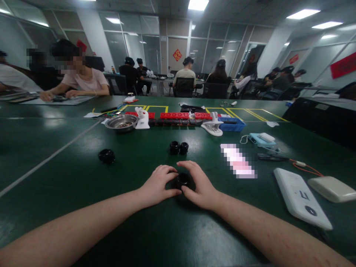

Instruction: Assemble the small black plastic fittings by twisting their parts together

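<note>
A glossy black ring-shaped fitting [183, 179] with a round hole in its top stands on the green table between my hands. My left hand [161, 184] curls around it from the left, with thumb and fingertips at its side. From the right, my right hand [200, 184] grips the same fitting, its thumb in front and fingers behind. Just beyond my fingers, a black fitting [174, 147] and a slightly smaller one [184, 148] stand side by side. Farther left lies another black fitting [106, 156], apart from the rest.
A metal bowl [122, 123] with small parts, red power strips [174, 115], white clamp stands [213, 125] and a blue tray [233, 125] line the back. At right lie a pixelated phone [238, 161], a white power bank [302, 198] and cables. People sit at tables beyond.
</note>
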`<state>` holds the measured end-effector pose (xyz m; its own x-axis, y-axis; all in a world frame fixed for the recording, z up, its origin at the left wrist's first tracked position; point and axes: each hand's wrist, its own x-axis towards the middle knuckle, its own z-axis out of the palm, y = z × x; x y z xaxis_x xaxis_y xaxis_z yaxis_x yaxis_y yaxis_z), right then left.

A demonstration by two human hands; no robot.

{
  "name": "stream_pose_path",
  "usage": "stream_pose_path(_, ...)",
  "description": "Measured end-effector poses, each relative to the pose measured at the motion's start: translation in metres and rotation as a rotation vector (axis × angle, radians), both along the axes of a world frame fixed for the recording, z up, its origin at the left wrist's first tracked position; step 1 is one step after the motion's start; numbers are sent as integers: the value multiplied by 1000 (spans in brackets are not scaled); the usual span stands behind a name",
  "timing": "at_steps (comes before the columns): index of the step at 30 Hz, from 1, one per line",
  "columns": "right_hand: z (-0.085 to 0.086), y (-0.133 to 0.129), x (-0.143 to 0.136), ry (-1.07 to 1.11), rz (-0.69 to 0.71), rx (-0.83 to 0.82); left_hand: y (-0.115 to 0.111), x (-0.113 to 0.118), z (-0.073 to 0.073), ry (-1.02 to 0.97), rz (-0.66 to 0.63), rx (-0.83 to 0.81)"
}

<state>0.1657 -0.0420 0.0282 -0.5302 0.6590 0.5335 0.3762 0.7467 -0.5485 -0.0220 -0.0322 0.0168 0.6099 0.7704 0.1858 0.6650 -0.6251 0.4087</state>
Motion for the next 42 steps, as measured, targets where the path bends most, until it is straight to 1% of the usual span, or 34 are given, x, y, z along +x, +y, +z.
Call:
stream_pose_path(3,-2,1,-2,-13,-148,-8,-1,0,2,7,1,-15)
stream_pose_path(5,-3,1,-2,-27,-199,-23,-1,0,3,7,-1,-23)
stream_pose_path(7,-3,1,-2,-27,-157,-38,-1,0,2,1,0,-22)
stream_pose_path(10,-1,0,0,15,22,-19,0,0,0,-9,0,-13)
stream_pose_path(11,-1,-1,1,21,61,-7,0,0,0,-9,-2,-12)
stream_pose_path(12,0,-1,1,20,69,0,0,0,0,-8,-4,-13)
stream_pose_path(14,0,-1,0,9,-2,5,0,0,0,-5,-3,-16)
stream_pose_path(17,0,0,-2,4,-180,-4,-1,1,3,-9,2,-28)
stream_pose_path(19,-1,0,-3,-15,-237,-26,-2,1,5,-13,5,-34)
stream_pose_path(21,-1,1,-3,-32,-197,-55,-2,1,5,-15,8,-38)
stream_pose_path(24,0,0,-1,-8,-5,-54,-1,0,3,-14,7,-35)
stream_pose_path(26,1,-1,0,3,70,-33,0,0,2,-14,1,-29)
stream_pose_path(28,2,-1,0,-9,33,-24,0,0,1,-13,-4,-21)
stream_pose_path(33,-2,1,-2,-26,-196,-32,-1,0,2,-15,-4,-28)
stream_pose_path(35,-3,2,-2,-38,-219,-47,-1,0,2,-26,0,-30)
stream_pose_path(37,-1,2,-2,-34,-153,-51,0,0,1,-31,1,-30)
stream_pose_path(40,1,0,0,9,32,-19,0,-1,0,-21,-5,-27)
stream_pose_path(41,2,0,0,16,67,-8,1,-1,0,-17,-6,-26)
stream_pose_path(42,2,-1,0,14,70,-3,0,-1,0,-13,-4,-25)
